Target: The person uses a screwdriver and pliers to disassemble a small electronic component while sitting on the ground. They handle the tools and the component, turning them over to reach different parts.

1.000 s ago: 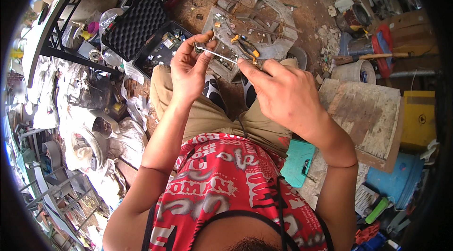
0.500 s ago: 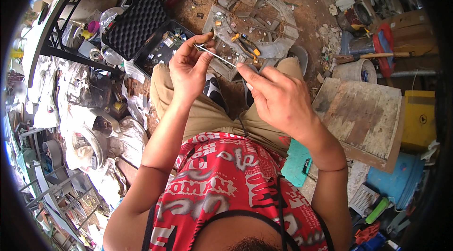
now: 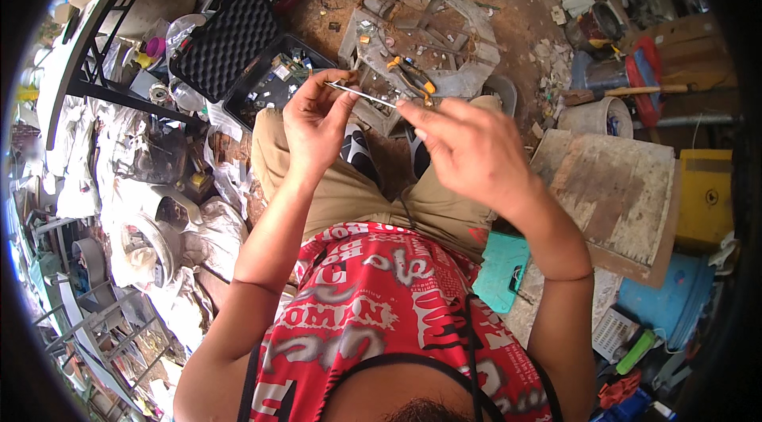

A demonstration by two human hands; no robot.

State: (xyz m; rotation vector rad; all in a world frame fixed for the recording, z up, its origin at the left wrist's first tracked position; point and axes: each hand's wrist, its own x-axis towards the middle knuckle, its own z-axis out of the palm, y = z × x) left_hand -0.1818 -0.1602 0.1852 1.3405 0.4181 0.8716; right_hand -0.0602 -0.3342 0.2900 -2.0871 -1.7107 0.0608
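A thin, shiny metal rod (image 3: 363, 94) stretches between my hands above my knees, sloping down toward the right. My left hand (image 3: 316, 124) pinches it near its left end between thumb and fingers. At the other end my right hand (image 3: 472, 148) is closed, with the index fingertip on the rod; whether the rod continues beneath that hand is hidden. Beyond the hands, yellow-and-black pliers (image 3: 414, 75) lie on a grey ring-shaped frame (image 3: 480, 49) on the ground.
An open black case (image 3: 226, 41) with foam in its lid and small parts inside stands at the far left. White sheeting (image 3: 218, 235) and scrap crowd the left side. On the right are a worn wooden board (image 3: 607, 192), a teal case (image 3: 502, 267) and a blue container (image 3: 671, 299).
The rod slopes a little less steeply than before. My left fingers have dropped slightly, and my right hand has turned, its wrist and forearm shifting a little to the right.
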